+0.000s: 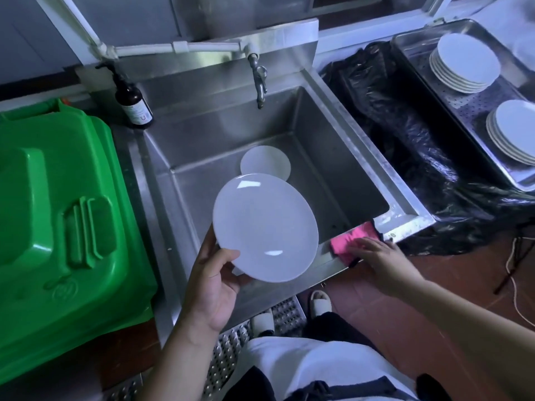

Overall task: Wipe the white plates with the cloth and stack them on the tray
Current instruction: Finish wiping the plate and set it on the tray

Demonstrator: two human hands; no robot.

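Two hands are busy at a shiny steel sink. The left hand holds a round white plate by its near rim, thumb curled over the top and fingers underneath. The plate is smooth and glossy, tilted with its face up, and it hangs over the near part of the deep square basin. Its oval shape runs from the far left to the near right.

The right hand lies on a pink cloth with fingers spread and fairly straight, pressing it down. The cloth is soft and folded, and it sits on the sink's near edge, close to the near right corner.

One more white plate lies flat at the bottom of the basin, near the far wall.

To the right is a metal tray with tiny holes in its floor. Two stacks of white plates sit on it. A crinkly black plastic bag lies between the sink and the tray. A big green plastic lid is on the left, with a brown pump bottle at the sink's far left corner.
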